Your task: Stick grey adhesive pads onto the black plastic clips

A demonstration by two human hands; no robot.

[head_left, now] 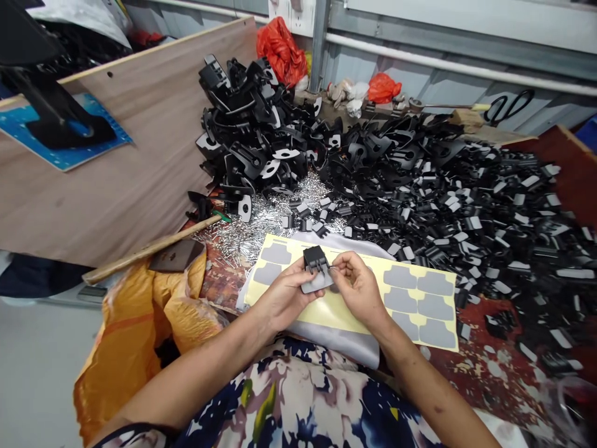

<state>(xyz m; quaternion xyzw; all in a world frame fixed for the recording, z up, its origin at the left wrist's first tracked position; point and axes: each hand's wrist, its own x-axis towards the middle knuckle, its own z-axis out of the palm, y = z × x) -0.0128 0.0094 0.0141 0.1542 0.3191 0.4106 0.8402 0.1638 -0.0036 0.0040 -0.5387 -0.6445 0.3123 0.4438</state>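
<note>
Both hands work close together over the lap, just above the yellow backing sheet [354,298] of grey adhesive pads. Left hand [284,297] grips a small black plastic clip [315,259] from below, fingers curled around it, keeping it raised and tilted toward the camera so the mounting face is visible. Right hand [357,283] pinches the edge of a grey pad [317,283] that sits against the clip's underside; thumb and forefinger pressed together at the pad's right end. Whether the pad is fully stuck down, can't tell.

The sheet lies flat on a light cloth [326,336] directly in front, so pads are in easy reach; several slots near the hands are already bare.

No real containers. Stock sits loose on the tabletop [494,367]: heap of black clips [466,193] to the right and ahead, many showing grey pads; taller stack of larger black brackets [252,130] behind; silver pins [261,224] scattered between. Wooden-handled hammer [153,249] rests left, on an orange bag [140,317]. Scissors [508,106] lie on the far ledge.
</note>
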